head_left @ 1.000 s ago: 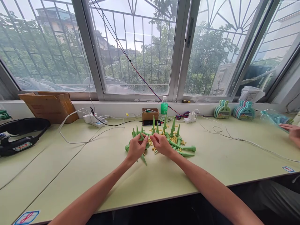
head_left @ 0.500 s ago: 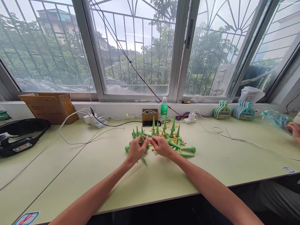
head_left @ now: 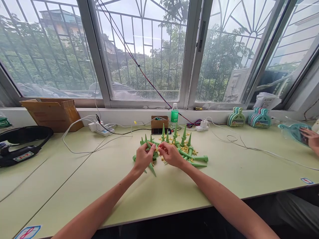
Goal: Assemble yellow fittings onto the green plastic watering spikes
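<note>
My left hand is closed around a green plastic watering spike, whose pointed end shows above the fingers. A small yellow piece sits at the spike's near end, between my two hands. My right hand has its thumb and fingertips pinched together right beside that yellow piece; what lies between them is too small to make out. Around both hands are several more green spikes, some upright like this spike, others lying flat like this one. Small yellow valve pieces are scattered among them.
Behind the spikes stand a small cardboard box, a phone and a green-labelled bottle. Left are power strips and a black headband. At right, another person's hand touches a teal item.
My fingers have shifted slightly, and the spike in my left hand has tilted so its tip shows more. At the right, the other person's hand has moved over the teal item.
</note>
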Available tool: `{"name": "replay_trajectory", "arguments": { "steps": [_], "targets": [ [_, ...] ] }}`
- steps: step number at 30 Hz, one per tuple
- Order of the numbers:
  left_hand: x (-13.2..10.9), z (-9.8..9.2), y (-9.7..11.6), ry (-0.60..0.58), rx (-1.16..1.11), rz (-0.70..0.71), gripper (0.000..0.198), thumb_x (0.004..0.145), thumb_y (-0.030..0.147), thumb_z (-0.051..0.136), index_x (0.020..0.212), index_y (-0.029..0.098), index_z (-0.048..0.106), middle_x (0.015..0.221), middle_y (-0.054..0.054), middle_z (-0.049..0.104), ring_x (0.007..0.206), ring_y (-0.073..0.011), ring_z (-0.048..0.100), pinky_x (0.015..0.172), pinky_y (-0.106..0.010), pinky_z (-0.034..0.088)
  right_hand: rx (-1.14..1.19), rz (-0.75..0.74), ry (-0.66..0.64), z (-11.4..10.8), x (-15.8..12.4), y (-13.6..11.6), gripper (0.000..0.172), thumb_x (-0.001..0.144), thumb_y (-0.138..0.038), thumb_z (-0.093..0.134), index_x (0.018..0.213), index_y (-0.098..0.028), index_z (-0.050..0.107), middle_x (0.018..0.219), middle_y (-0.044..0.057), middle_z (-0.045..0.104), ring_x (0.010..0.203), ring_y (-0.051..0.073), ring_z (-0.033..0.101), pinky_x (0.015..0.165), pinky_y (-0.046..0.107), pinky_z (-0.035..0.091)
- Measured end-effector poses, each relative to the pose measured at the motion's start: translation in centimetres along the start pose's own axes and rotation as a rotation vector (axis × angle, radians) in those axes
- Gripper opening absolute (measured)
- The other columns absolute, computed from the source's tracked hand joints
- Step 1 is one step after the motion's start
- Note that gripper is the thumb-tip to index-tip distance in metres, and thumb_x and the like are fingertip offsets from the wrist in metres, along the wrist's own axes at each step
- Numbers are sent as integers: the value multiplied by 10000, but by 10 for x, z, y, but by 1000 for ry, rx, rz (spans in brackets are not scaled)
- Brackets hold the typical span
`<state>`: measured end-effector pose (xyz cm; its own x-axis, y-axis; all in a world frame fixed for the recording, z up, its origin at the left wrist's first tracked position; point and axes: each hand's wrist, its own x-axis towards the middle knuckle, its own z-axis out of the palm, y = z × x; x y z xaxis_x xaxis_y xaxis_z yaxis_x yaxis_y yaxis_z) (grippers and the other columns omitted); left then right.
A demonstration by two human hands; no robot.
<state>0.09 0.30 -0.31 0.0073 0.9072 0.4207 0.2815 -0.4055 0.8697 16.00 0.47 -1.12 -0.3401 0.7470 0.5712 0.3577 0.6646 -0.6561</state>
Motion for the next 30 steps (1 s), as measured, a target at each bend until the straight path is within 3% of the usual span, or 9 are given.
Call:
{"name": "replay_trajectory", "arguments": {
  "steps": [6, 14, 19, 25, 30],
  "targets": [
    [-1, 1, -1, -17, -4, -8, 288, 805, 440, 569, 731, 162, 559, 516, 47, 475, 382, -68, 432, 375, -180, 335, 33, 24, -24, 0, 0, 0, 174, 918, -315, 447, 819, -181, 500, 604, -33, 535, 506, 89, 456, 534, 206, 348],
    [-3, 1, 0, -33, 21, 21, 293, 810, 445, 563, 737, 161, 559, 534, 41, 482, 391, -71, 449, 375, -178, 335, -30, 28, 29, 1, 2, 4, 365, 915, -398, 448, 624, -182, 406, 513, -54, 392, 483, 77, 344, 494, 207, 275],
    [-2, 1, 2, -12, -14, -18, 278, 798, 436, 577, 735, 165, 562, 513, 46, 473, 372, -70, 433, 360, -177, 338, -34, 62, 41, 2, 1, 4, 365, 943, -416, 395, 663, -185, 437, 520, -47, 444, 479, 82, 391, 512, 208, 303],
    [-2, 0, 6, -23, -66, -66, 272, 794, 438, 575, 734, 174, 555, 478, 57, 446, 342, -74, 416, 332, -179, 326, 50, 66, 40, 0, 0, -2, 239, 949, -361, 393, 803, -195, 483, 593, -37, 542, 491, 87, 473, 542, 201, 359],
    [-2, 2, 0, -29, -41, -39, 283, 800, 446, 573, 735, 171, 557, 477, 59, 433, 348, -68, 408, 343, -175, 323, 63, 68, 20, 0, 0, -1, 274, 947, -357, 389, 736, -194, 455, 546, -45, 505, 471, 86, 457, 530, 200, 354]
  ]
}}
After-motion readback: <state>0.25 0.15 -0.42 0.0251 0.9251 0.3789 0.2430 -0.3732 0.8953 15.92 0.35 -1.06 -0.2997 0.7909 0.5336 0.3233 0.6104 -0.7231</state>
